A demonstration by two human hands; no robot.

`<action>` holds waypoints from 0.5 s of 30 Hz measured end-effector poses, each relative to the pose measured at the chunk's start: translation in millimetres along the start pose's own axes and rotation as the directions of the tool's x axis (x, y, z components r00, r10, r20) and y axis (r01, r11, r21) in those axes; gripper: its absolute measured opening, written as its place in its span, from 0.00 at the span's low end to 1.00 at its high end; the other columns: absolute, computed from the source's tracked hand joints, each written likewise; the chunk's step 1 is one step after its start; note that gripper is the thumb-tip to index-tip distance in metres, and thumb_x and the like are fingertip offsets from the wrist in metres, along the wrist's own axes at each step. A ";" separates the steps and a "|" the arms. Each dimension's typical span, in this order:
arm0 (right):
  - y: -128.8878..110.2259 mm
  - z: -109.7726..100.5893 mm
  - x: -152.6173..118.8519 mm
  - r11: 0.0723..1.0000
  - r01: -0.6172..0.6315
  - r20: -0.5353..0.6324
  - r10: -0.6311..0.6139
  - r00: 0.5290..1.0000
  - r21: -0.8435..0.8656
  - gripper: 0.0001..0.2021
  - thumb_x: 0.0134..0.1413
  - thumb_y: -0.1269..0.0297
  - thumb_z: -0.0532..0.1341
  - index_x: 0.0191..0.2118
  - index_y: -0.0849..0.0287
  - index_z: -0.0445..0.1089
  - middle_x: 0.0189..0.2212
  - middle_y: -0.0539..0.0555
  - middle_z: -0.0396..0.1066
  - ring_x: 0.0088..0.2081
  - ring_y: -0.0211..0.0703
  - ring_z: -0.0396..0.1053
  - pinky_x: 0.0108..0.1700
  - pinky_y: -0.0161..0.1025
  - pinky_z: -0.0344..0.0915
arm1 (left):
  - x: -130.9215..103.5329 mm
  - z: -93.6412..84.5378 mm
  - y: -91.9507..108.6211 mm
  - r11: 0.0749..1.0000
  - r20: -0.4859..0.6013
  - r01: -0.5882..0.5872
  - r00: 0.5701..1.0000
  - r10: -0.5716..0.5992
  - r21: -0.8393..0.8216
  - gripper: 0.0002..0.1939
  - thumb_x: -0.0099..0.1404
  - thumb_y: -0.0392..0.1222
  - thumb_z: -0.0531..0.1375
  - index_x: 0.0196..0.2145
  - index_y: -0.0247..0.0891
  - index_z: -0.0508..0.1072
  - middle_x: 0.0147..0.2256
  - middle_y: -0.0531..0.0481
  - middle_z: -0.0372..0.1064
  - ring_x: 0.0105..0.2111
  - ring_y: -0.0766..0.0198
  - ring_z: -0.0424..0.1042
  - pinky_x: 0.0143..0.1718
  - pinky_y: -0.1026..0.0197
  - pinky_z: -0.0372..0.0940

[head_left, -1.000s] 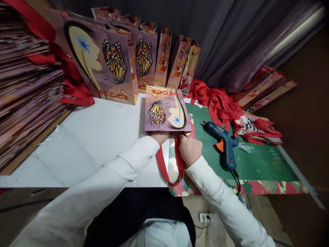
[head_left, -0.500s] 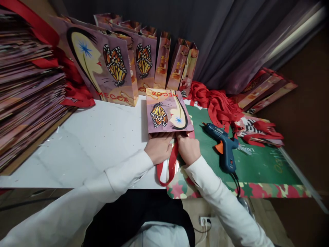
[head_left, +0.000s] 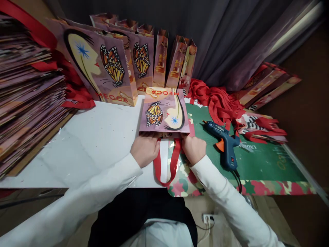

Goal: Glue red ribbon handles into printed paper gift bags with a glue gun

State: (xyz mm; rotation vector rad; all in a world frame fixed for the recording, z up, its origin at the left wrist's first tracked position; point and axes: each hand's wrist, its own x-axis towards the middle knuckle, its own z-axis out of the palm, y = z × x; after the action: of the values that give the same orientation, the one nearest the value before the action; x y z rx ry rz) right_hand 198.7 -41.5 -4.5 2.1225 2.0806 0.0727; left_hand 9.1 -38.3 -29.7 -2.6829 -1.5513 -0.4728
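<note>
A purple paper gift bag (head_left: 164,113) printed with a butterfly and a face lies with its mouth toward me. At the left corner of the mouth, my left hand (head_left: 145,149) is closed on the bag's edge, its fingertips hidden inside. My right hand (head_left: 194,149) is curled round the right corner, and its fingertips are also out of sight. Between the hands a red ribbon handle (head_left: 157,169) loops out of the mouth toward the table's front edge. To the right of my right hand lies a blue glue gun (head_left: 227,147) with an orange trigger.
Standing gift bags (head_left: 113,65) line the back. A tall stack of flat bags (head_left: 28,103) fills the left. Red ribbons (head_left: 208,97) are heaped behind the green sheet (head_left: 257,164). More bags (head_left: 264,85) stand at the back right. White table top (head_left: 102,137) shows left of my hands.
My hands have moved apart, from the middle of the bag's mouth to its two corners. The bag has shifted slightly left, and the ribbon loop between the hands is wider.
</note>
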 end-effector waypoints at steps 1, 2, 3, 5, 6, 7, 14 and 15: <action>0.6 0.1 -0.1 1.000 0.002 0.003 -0.002 1.000 0.002 0.17 0.64 0.70 0.49 0.40 0.61 0.76 0.30 0.64 0.77 0.34 0.49 0.77 0.31 0.36 0.60 | -1.7 -0.9 -0.9 0.999 0.016 0.010 1.000 -0.010 0.036 0.20 0.69 0.39 0.47 0.49 0.28 0.72 0.43 0.34 0.74 0.43 0.46 0.73 0.45 0.46 0.66; 0.7 0.2 -0.2 1.000 0.001 0.005 -0.001 1.000 0.002 0.17 0.64 0.70 0.49 0.40 0.61 0.76 0.30 0.64 0.77 0.34 0.49 0.77 0.31 0.37 0.60 | -3.3 -1.9 -2.4 0.997 0.034 0.012 0.999 -0.014 0.070 0.19 0.69 0.39 0.47 0.48 0.28 0.72 0.42 0.34 0.75 0.43 0.46 0.74 0.44 0.46 0.66; 0.3 0.3 -0.6 1.000 0.002 0.006 -0.002 1.000 0.002 0.17 0.65 0.69 0.49 0.40 0.61 0.76 0.31 0.64 0.77 0.34 0.50 0.77 0.31 0.37 0.60 | -4.8 -3.1 -4.6 0.995 0.050 0.005 0.999 -0.010 0.098 0.19 0.68 0.38 0.47 0.47 0.28 0.73 0.41 0.35 0.75 0.41 0.46 0.74 0.43 0.47 0.66; -1.6 0.6 -2.0 1.000 0.002 0.000 -0.002 1.000 -0.002 0.16 0.65 0.69 0.49 0.40 0.62 0.76 0.31 0.65 0.77 0.34 0.50 0.77 0.31 0.37 0.60 | -7.2 -5.7 -11.4 0.992 0.067 -0.026 0.998 0.018 0.127 0.16 0.66 0.37 0.48 0.41 0.29 0.75 0.38 0.36 0.76 0.37 0.47 0.75 0.40 0.48 0.67; -3.0 0.7 -2.9 1.000 0.000 -0.003 0.000 1.000 -0.006 0.16 0.64 0.70 0.49 0.39 0.63 0.76 0.31 0.65 0.77 0.34 0.50 0.77 0.30 0.37 0.59 | -8.3 -7.2 -15.9 0.991 0.067 -0.046 0.997 0.038 0.128 0.15 0.65 0.36 0.49 0.38 0.30 0.75 0.36 0.37 0.76 0.36 0.48 0.75 0.38 0.48 0.67; -4.6 0.9 -3.9 1.000 0.001 -0.006 -0.001 1.000 -0.009 0.16 0.64 0.70 0.50 0.38 0.64 0.75 0.31 0.66 0.77 0.34 0.50 0.77 0.31 0.36 0.59 | -9.1 -8.9 -20.9 0.989 0.065 -0.069 0.996 0.060 0.134 0.14 0.64 0.36 0.50 0.36 0.31 0.76 0.35 0.37 0.76 0.35 0.48 0.75 0.38 0.49 0.67; -4.9 -1.0 -6.5 0.994 0.107 -0.077 -0.110 0.991 -0.036 0.12 0.60 0.73 0.52 0.38 0.65 0.73 0.30 0.63 0.76 0.35 0.49 0.73 0.40 0.43 0.56 | -4.0 -21.9 -41.2 0.948 -0.060 -0.219 0.969 0.239 0.231 0.14 0.63 0.29 0.52 0.38 0.30 0.77 0.35 0.37 0.76 0.37 0.51 0.75 0.44 0.49 0.67; -3.1 -1.2 -7.0 0.989 0.143 -0.120 -0.148 0.982 -0.046 0.12 0.60 0.73 0.52 0.40 0.66 0.73 0.30 0.62 0.75 0.37 0.49 0.72 0.41 0.43 0.55 | -2.2 -24.4 -40.9 0.942 -0.080 -0.228 0.964 0.254 0.246 0.14 0.64 0.28 0.51 0.37 0.31 0.77 0.34 0.38 0.76 0.36 0.53 0.75 0.43 0.50 0.67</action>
State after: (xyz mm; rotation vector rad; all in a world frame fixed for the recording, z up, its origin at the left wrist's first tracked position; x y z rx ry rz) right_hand 195.3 -48.3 -3.2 1.9840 2.2785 0.2277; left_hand -32.8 -23.1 -12.8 -2.5677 -1.1484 -0.3928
